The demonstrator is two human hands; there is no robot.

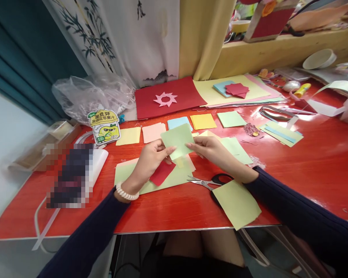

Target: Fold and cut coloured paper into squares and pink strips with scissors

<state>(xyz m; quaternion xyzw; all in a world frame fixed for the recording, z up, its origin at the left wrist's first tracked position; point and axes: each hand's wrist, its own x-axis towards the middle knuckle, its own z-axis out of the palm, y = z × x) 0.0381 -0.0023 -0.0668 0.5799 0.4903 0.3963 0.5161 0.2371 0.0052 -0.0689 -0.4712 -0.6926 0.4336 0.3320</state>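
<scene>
A light green square of paper [178, 139] is held up above the table between both hands. My left hand [155, 156] pinches its left lower edge, thumb on top. On the opposite edge, my right hand [207, 150] grips it between thumb and fingers. Beneath them lie larger green sheets [159, 187] with a small red paper piece [162, 172] on top. Scissors [205, 182] with black handles rest below my right hand, blades apart, partly covered by a yellow-green sheet [238, 205].
A row of paper stacks, including pink [153, 133] and yellow [203, 121], runs behind my hands. A pink folded paper ring [165, 99] lies on a dark red sheet [146, 110]. Paper scraps [251, 129] and a glue stick [302, 90] are at right.
</scene>
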